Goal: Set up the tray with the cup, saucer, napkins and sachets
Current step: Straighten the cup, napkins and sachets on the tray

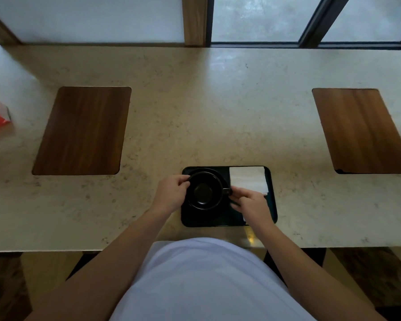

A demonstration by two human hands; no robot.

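Head view: you're looking straight down at the job.
Counter [195, 100]: pale stone, carries everything; two wooden inlays flank the work area.
Tray [273, 205]: black, at the near edge. Holds saucer, cup, napkins. Can't see sachets.
Napkins [248, 179]: white stack, tray's far right corner, clear of the cup.
Saucer [214, 172]: left half of tray, under the cup.
Cup [204, 189]: black, empty, upright, handle pointing right.
Left hand [170, 195]: fingers curled on the cup's left rim, likely steadying it.
Right hand [250, 202]: fingers at the handle, probably aligning it; actual pinch unclear.
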